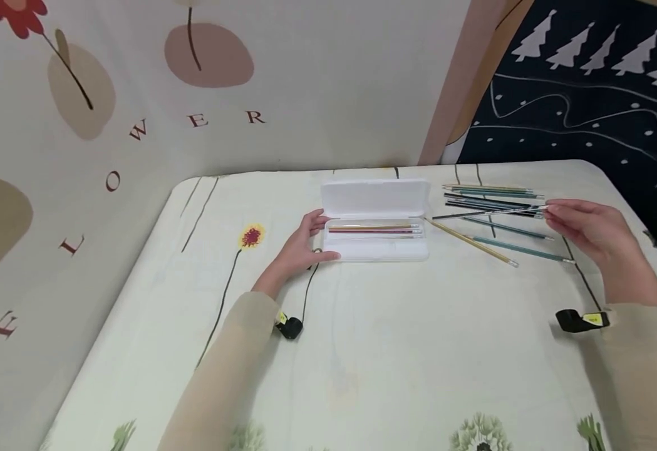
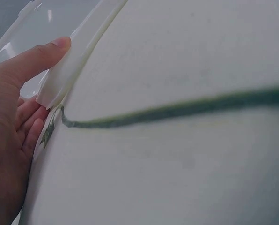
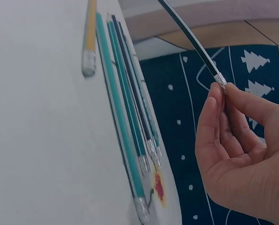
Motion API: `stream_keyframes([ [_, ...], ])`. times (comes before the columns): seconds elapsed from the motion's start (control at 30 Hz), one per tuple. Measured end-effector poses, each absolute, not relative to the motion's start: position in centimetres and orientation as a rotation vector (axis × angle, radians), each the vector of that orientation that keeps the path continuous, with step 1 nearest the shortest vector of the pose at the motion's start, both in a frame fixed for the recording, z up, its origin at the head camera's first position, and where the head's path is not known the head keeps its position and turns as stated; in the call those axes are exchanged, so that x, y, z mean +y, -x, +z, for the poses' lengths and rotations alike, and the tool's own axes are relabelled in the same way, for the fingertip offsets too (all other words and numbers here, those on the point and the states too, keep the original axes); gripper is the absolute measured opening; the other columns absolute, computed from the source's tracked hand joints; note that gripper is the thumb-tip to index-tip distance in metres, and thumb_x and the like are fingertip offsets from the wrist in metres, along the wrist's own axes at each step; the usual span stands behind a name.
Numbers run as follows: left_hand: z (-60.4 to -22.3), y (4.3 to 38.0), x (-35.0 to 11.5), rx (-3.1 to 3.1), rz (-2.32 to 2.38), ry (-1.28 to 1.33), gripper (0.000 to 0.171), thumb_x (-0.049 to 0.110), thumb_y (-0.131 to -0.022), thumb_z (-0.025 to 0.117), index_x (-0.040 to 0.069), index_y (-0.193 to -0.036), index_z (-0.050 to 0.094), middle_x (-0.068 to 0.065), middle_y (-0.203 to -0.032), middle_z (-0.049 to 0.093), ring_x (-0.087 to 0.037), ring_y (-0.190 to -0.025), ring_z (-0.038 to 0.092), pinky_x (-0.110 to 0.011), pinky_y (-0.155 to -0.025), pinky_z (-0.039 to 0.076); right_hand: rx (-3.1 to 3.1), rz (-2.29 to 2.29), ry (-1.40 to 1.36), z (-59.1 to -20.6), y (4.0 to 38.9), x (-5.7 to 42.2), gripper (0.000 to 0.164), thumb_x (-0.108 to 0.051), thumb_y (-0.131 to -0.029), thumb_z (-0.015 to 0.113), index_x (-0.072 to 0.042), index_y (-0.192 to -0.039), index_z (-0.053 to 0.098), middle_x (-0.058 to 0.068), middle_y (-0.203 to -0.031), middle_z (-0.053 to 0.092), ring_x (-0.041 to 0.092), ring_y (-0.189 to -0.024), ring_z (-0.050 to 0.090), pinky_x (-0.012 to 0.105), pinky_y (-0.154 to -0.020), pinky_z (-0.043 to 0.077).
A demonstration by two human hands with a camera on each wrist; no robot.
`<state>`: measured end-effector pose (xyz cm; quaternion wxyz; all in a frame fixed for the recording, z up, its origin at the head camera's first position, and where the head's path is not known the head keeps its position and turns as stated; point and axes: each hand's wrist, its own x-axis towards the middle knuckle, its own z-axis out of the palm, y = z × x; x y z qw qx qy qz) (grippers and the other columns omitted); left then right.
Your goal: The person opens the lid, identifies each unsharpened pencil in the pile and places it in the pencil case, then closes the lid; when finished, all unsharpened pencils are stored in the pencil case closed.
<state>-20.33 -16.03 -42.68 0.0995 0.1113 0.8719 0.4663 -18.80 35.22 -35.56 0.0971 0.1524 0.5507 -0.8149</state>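
Observation:
A white plastic pencil case (image 1: 376, 254) lies with its lid (image 1: 374, 199) raised; a yellow pencil (image 1: 370, 226), a dark red pencil (image 1: 370, 232) and a pale one lie inside. My left hand (image 1: 301, 245) holds the case at its left end, thumb (image 2: 53, 51) over the front rim and fingers by the side. My right hand (image 1: 590, 230) pinches a dark striped pencil (image 3: 191, 40) by its eraser end, between thumb and fingertips. In the head view this pencil points left toward the case, above the loose pencils.
Right of the case lie several loose pencils: a yellow one (image 1: 475, 243) slants nearest the case, a teal one (image 1: 522, 249) beside it, dark ones (image 1: 491, 203) farther back. A flower-print cloth (image 1: 396, 351) covers the table. A dark tree-print cloth (image 1: 576, 125) hangs behind, at right.

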Motion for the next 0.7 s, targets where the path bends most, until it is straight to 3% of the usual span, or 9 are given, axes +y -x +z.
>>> stream_keyframes([
  [0.53, -42.7, 20.1, -16.0, 2.576, 1.362, -0.322, 0.106, 0.027, -0.079, 0.086, 0.016, -0.158, 0.016, -0.005, -0.156, 0.040, -0.027, -0.145, 0.039, -0.044, -0.124, 0.030, 1.789, -2.260, -0.342, -36.7, 19.3, 31.0, 0.015, -0.004, -0.090, 0.070, -0.016, -0.090, 0.079, -0.005, -0.086, 0.076, 0.005, -0.082, 0.074, 0.018, -0.075, 0.061],
  [0.7, -42.7, 20.2, -16.0, 2.578, 1.370, -0.331, 0.107, 0.028, -0.078, 0.086, 0.016, -0.158, 0.016, -0.006, -0.156, 0.040, -0.028, -0.145, 0.039, -0.044, -0.124, 0.030, 1.997, -2.144, -0.339, -36.8, 19.9, 29.4, 0.011, -0.013, -0.090, 0.072, -0.022, -0.091, 0.078, -0.013, -0.087, 0.073, -0.001, -0.082, 0.072, 0.014, -0.076, 0.059],
])
